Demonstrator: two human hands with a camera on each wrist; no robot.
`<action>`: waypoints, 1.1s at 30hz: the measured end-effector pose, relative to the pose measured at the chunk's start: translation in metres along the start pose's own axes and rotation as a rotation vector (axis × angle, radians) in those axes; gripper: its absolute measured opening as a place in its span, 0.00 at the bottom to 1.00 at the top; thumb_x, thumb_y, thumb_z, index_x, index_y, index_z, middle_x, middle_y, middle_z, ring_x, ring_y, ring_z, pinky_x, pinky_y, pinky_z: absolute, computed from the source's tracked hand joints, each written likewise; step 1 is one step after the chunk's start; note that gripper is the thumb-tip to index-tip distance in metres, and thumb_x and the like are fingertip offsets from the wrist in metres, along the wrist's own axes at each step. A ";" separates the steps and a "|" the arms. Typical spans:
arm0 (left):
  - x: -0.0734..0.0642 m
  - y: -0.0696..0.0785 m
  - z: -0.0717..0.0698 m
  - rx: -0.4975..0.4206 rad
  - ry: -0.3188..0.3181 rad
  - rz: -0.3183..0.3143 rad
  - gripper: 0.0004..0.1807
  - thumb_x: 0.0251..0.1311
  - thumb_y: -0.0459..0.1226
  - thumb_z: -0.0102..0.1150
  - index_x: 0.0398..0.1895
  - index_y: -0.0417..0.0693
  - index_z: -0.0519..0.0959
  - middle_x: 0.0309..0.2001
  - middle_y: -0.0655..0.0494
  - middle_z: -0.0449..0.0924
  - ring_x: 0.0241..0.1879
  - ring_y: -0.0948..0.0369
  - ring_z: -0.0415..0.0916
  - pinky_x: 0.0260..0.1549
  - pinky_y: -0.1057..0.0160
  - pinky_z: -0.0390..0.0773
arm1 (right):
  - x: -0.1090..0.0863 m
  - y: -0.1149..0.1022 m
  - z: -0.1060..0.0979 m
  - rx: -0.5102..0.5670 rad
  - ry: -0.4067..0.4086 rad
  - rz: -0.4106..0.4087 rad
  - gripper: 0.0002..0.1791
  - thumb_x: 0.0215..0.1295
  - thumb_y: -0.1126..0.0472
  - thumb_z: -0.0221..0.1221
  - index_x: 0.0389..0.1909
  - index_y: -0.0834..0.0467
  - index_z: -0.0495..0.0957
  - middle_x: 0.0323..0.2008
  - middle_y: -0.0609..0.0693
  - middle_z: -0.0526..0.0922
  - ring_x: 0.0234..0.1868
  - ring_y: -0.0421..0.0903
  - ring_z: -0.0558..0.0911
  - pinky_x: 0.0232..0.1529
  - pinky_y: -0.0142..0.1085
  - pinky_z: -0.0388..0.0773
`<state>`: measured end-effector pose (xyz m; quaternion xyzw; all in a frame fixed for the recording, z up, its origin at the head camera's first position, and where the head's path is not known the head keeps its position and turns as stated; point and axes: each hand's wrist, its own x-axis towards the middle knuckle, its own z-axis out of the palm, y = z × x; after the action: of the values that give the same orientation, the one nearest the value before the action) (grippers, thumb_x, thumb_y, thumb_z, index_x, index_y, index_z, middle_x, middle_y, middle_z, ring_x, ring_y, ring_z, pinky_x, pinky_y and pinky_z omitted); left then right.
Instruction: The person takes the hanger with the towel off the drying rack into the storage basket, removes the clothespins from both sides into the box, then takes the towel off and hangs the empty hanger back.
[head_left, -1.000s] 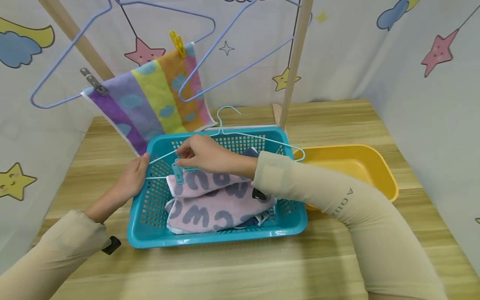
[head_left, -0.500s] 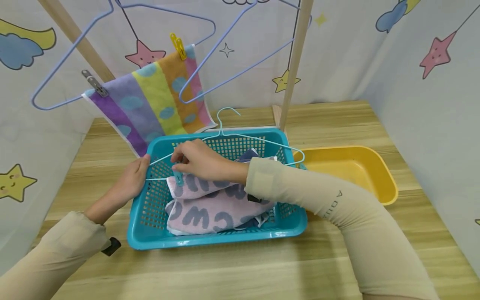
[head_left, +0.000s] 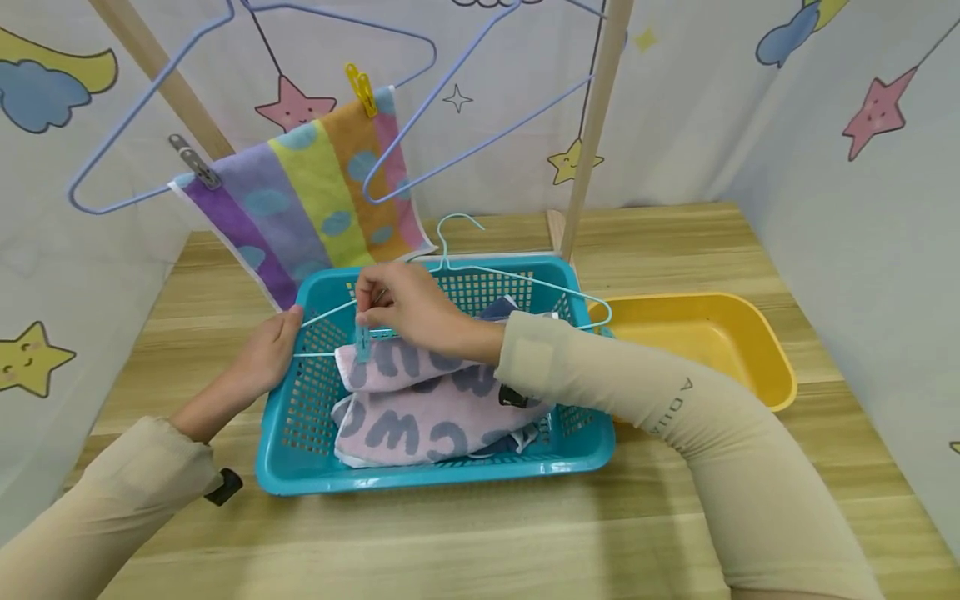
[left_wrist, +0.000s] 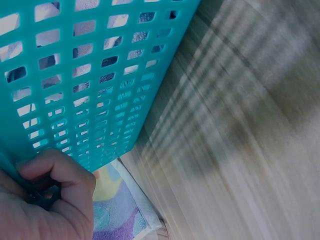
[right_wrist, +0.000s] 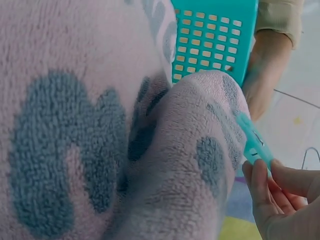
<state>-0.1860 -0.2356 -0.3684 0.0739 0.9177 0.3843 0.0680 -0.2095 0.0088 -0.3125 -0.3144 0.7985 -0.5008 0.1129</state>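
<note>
A light teal wire hanger (head_left: pixel 525 277) lies across the blue-green basket (head_left: pixel 420 481). My left hand (head_left: pixel 268 348) grips the hanger's left end at the basket's left rim; the curled fingers (left_wrist: pixel 65 175) show in the left wrist view. A pink towel (head_left: pixel 442 417) with grey letters is draped over the hanger's lower bar, and it sags into the basket. My right hand (head_left: pixel 408 304) pinches the handles of a teal clothespin (head_left: pixel 363 343) between thumb and fingers. The clothespin's (right_wrist: pixel 252 135) other end is at the towel's upper left edge.
Behind the basket, a striped towel (head_left: pixel 303 200) hangs from a lilac hanger (head_left: pixel 120 125), clipped with a grey clothespin (head_left: pixel 193 161) and a yellow clothespin (head_left: pixel 362 90). Wooden posts (head_left: pixel 596 125) rise at the back. A yellow tub (head_left: pixel 780 375) stands right of the basket.
My right hand has dipped a little, then risen slightly and shifted right, showing more of the clothespin. My left hand, the basket and the pink towel have stayed about where they were.
</note>
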 end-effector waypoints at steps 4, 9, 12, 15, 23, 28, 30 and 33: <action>0.001 -0.001 0.000 0.003 -0.001 0.024 0.30 0.82 0.43 0.22 0.40 0.27 0.71 0.26 0.44 0.73 0.24 0.58 0.73 0.25 0.63 0.76 | 0.000 -0.002 -0.007 0.069 0.041 0.015 0.07 0.63 0.70 0.65 0.31 0.64 0.75 0.31 0.53 0.82 0.31 0.43 0.82 0.38 0.31 0.78; 0.003 -0.001 0.000 0.008 -0.002 0.027 0.29 0.82 0.43 0.21 0.37 0.30 0.71 0.25 0.46 0.72 0.23 0.59 0.72 0.26 0.62 0.75 | -0.002 -0.005 -0.017 0.154 0.045 0.007 0.05 0.65 0.69 0.64 0.34 0.66 0.77 0.35 0.56 0.82 0.36 0.49 0.84 0.42 0.35 0.81; 0.002 -0.001 -0.001 0.011 -0.012 0.022 0.30 0.82 0.44 0.21 0.37 0.30 0.71 0.25 0.46 0.73 0.23 0.60 0.73 0.26 0.61 0.76 | -0.006 -0.005 -0.024 0.145 0.037 0.017 0.04 0.67 0.68 0.63 0.38 0.66 0.79 0.37 0.55 0.82 0.39 0.48 0.84 0.43 0.33 0.79; 0.001 -0.001 -0.001 0.023 -0.015 0.022 0.30 0.82 0.43 0.21 0.39 0.30 0.71 0.26 0.45 0.73 0.24 0.59 0.73 0.27 0.60 0.76 | -0.011 -0.004 -0.031 0.109 0.039 0.037 0.06 0.67 0.66 0.64 0.41 0.65 0.80 0.38 0.53 0.83 0.39 0.44 0.84 0.43 0.31 0.78; 0.000 -0.001 0.001 0.019 0.000 0.009 0.29 0.82 0.44 0.21 0.37 0.30 0.71 0.26 0.46 0.71 0.26 0.57 0.71 0.28 0.60 0.75 | -0.029 -0.005 -0.061 0.128 0.081 0.078 0.09 0.66 0.67 0.65 0.44 0.66 0.80 0.40 0.54 0.82 0.40 0.46 0.83 0.45 0.35 0.79; 0.001 0.000 0.001 0.012 0.001 -0.002 0.30 0.81 0.44 0.22 0.38 0.30 0.71 0.27 0.44 0.72 0.26 0.58 0.72 0.28 0.60 0.75 | -0.042 -0.004 -0.082 0.121 0.104 0.103 0.11 0.66 0.67 0.64 0.47 0.66 0.79 0.42 0.55 0.82 0.41 0.47 0.83 0.46 0.37 0.79; 0.001 0.000 0.001 0.017 0.002 -0.003 0.30 0.81 0.44 0.22 0.39 0.29 0.71 0.28 0.44 0.73 0.27 0.58 0.72 0.29 0.59 0.75 | -0.048 -0.004 -0.090 0.105 0.123 0.119 0.11 0.66 0.67 0.64 0.47 0.66 0.79 0.42 0.55 0.82 0.41 0.47 0.83 0.46 0.37 0.79; 0.000 0.001 0.000 0.027 0.002 -0.004 0.29 0.81 0.43 0.22 0.39 0.29 0.72 0.28 0.43 0.73 0.27 0.58 0.72 0.29 0.59 0.75 | -0.057 -0.001 -0.100 0.086 0.161 0.148 0.12 0.64 0.68 0.65 0.47 0.67 0.79 0.41 0.57 0.83 0.41 0.48 0.84 0.45 0.37 0.79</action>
<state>-0.1861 -0.2349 -0.3682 0.0726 0.9230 0.3720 0.0668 -0.2144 0.1166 -0.2715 -0.2083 0.8038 -0.5485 0.0984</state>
